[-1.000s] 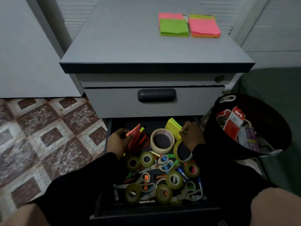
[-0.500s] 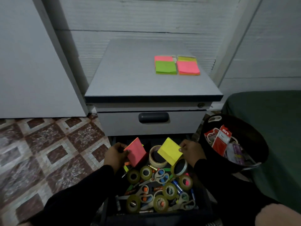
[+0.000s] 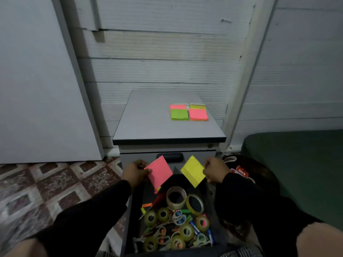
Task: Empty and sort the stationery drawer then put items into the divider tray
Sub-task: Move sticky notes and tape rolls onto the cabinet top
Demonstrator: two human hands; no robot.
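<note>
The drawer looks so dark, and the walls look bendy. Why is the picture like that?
In the head view the light is dim, so the open drawer sits in shadow and its tape rolls look murky. The bright sticky pads, pink in the left hand and yellow in the right hand, stand out. The wide-angle lens bows the wall boards near the edges.

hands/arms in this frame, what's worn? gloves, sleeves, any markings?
Both the left hand and the right hand are bare, no gloves; no rings or watch visible. Each arm has a long black sleeve reaching the wrist, plain dark fabric with no logos or markings visible in this dim light.
</note>
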